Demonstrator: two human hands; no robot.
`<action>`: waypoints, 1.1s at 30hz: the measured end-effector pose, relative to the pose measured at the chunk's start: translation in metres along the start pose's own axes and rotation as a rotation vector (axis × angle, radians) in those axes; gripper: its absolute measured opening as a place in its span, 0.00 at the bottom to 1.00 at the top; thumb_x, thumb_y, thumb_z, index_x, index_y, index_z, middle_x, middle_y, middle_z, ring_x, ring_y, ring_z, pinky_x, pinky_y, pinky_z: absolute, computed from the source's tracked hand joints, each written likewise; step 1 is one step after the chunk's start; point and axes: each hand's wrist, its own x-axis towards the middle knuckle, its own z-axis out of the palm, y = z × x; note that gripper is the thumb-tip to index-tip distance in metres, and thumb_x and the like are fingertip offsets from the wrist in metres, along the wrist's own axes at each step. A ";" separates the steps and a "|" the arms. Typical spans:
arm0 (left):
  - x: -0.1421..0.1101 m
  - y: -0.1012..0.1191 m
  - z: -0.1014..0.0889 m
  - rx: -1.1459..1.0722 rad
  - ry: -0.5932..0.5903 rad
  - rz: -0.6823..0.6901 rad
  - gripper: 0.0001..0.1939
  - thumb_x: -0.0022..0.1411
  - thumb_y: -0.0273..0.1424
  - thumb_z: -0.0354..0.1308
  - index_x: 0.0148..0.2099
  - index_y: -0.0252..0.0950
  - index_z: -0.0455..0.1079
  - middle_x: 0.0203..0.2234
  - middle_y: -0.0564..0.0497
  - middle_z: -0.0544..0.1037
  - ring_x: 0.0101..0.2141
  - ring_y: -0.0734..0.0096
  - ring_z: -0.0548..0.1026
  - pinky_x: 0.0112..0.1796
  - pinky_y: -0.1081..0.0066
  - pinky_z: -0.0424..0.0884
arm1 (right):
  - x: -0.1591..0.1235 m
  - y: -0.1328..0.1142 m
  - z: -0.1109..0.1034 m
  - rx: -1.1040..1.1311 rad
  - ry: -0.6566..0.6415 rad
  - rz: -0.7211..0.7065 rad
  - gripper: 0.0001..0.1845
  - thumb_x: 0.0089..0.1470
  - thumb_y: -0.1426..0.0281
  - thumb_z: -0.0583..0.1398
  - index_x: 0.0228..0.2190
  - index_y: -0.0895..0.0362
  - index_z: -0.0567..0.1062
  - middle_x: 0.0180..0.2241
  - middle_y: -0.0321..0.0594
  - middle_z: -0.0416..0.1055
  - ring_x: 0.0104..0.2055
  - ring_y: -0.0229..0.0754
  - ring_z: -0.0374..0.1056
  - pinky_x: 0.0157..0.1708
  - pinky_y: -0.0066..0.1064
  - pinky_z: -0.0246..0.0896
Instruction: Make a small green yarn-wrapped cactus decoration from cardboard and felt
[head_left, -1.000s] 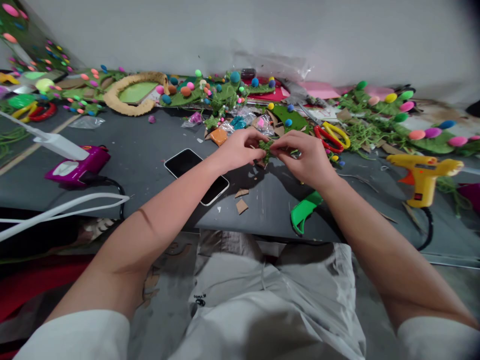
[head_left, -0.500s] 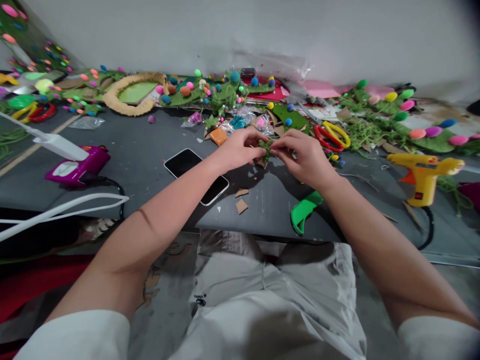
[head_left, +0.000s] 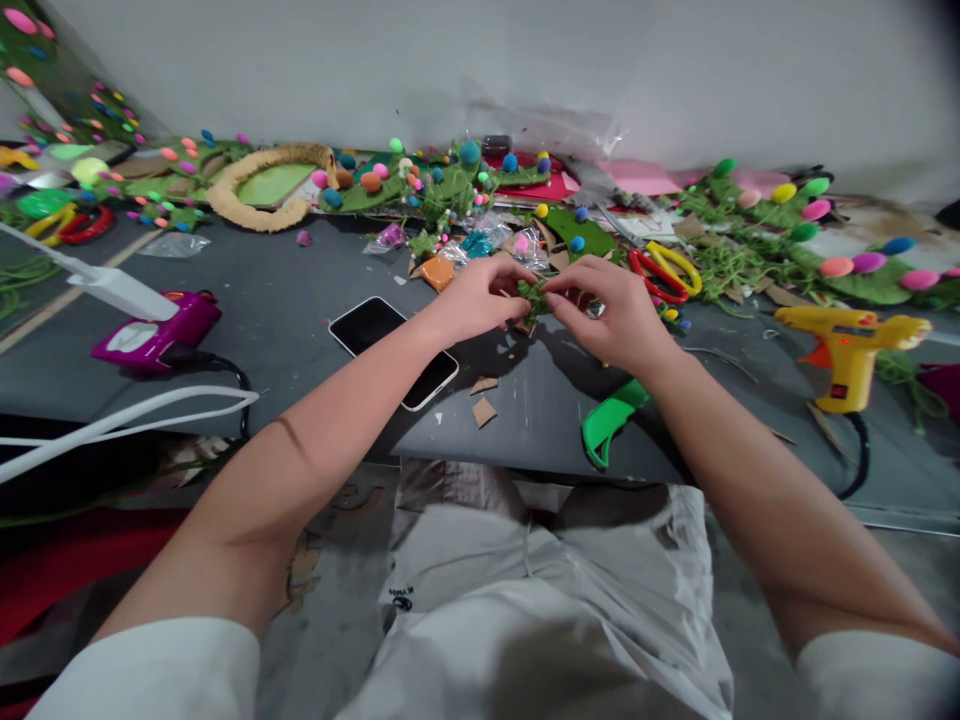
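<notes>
My left hand and my right hand meet above the grey table, both pinching one small green fuzzy craft piece between their fingertips. The piece is mostly hidden by my fingers. A black phone lies just left of my left wrist. A green-handled tool lies under my right forearm near the table's front edge. Small brown cardboard scraps lie below my hands.
A yellow glue gun stands at the right, a magenta one at the left with white cables. Red and yellow scissors, a tan ring, green felt pieces and several coloured pompoms crowd the back along the wall.
My right hand has shifted slightly, its fingers reworking their pinch on the green piece. The left hand has stayed almost still.
</notes>
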 end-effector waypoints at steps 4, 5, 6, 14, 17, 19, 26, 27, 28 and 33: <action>0.000 -0.002 0.000 0.045 -0.004 0.048 0.15 0.55 0.23 0.66 0.46 0.32 0.74 0.26 0.51 0.75 0.27 0.73 0.74 0.32 0.71 0.71 | 0.000 0.000 0.001 -0.016 0.006 -0.019 0.09 0.60 0.66 0.61 0.38 0.54 0.81 0.32 0.41 0.74 0.30 0.41 0.67 0.32 0.35 0.62; 0.001 -0.003 0.000 0.059 0.002 0.066 0.15 0.54 0.22 0.66 0.46 0.32 0.74 0.26 0.51 0.75 0.28 0.74 0.74 0.32 0.71 0.71 | -0.001 0.000 0.001 -0.020 -0.003 -0.025 0.09 0.60 0.66 0.61 0.38 0.54 0.81 0.31 0.40 0.74 0.30 0.41 0.67 0.32 0.35 0.62; 0.001 -0.004 0.000 0.074 0.011 0.086 0.15 0.54 0.22 0.67 0.45 0.32 0.75 0.27 0.51 0.75 0.28 0.74 0.74 0.32 0.72 0.70 | -0.001 0.000 0.001 -0.027 -0.013 -0.034 0.09 0.60 0.66 0.61 0.37 0.54 0.81 0.31 0.40 0.75 0.30 0.41 0.67 0.32 0.35 0.62; 0.000 -0.001 0.001 0.117 0.020 0.151 0.14 0.53 0.20 0.65 0.44 0.31 0.76 0.27 0.50 0.76 0.30 0.74 0.73 0.32 0.73 0.69 | -0.001 0.004 0.003 -0.124 -0.038 -0.150 0.07 0.61 0.69 0.60 0.36 0.53 0.80 0.38 0.45 0.73 0.39 0.47 0.70 0.37 0.39 0.65; -0.001 0.000 0.001 0.131 0.025 0.154 0.14 0.53 0.20 0.65 0.43 0.31 0.76 0.28 0.50 0.76 0.31 0.74 0.74 0.33 0.73 0.69 | -0.001 0.004 0.003 -0.132 -0.048 -0.133 0.08 0.62 0.70 0.59 0.37 0.54 0.79 0.37 0.44 0.72 0.38 0.47 0.69 0.37 0.39 0.64; -0.001 0.000 0.001 0.137 0.029 0.154 0.14 0.53 0.20 0.65 0.43 0.31 0.76 0.28 0.50 0.76 0.31 0.73 0.74 0.34 0.73 0.69 | -0.001 0.003 0.003 -0.134 -0.048 -0.116 0.08 0.62 0.70 0.58 0.37 0.54 0.78 0.36 0.44 0.71 0.37 0.46 0.68 0.37 0.39 0.64; -0.001 0.000 0.001 0.141 0.028 0.126 0.14 0.54 0.21 0.65 0.45 0.31 0.76 0.27 0.51 0.75 0.30 0.73 0.74 0.33 0.72 0.69 | 0.000 0.003 0.002 -0.118 -0.015 -0.080 0.06 0.61 0.68 0.60 0.35 0.55 0.77 0.34 0.43 0.69 0.36 0.45 0.67 0.35 0.38 0.64; -0.001 0.000 0.001 0.140 0.026 0.123 0.14 0.54 0.21 0.65 0.45 0.31 0.76 0.27 0.51 0.75 0.30 0.73 0.74 0.33 0.72 0.69 | -0.001 0.003 0.002 -0.113 -0.016 -0.080 0.06 0.60 0.69 0.60 0.35 0.55 0.78 0.34 0.43 0.70 0.36 0.45 0.67 0.35 0.38 0.64; -0.001 0.000 0.001 0.137 0.025 0.123 0.14 0.54 0.21 0.65 0.45 0.31 0.76 0.27 0.51 0.75 0.30 0.73 0.74 0.33 0.72 0.69 | -0.001 0.003 0.002 -0.109 -0.021 -0.082 0.06 0.60 0.69 0.60 0.36 0.55 0.78 0.35 0.44 0.70 0.36 0.45 0.67 0.35 0.38 0.64; -0.001 0.000 0.001 0.122 0.008 0.125 0.13 0.54 0.21 0.65 0.44 0.32 0.76 0.27 0.51 0.75 0.29 0.74 0.73 0.32 0.73 0.69 | -0.002 0.004 0.002 -0.125 -0.064 -0.132 0.07 0.60 0.68 0.61 0.39 0.54 0.79 0.39 0.45 0.73 0.39 0.47 0.69 0.38 0.39 0.65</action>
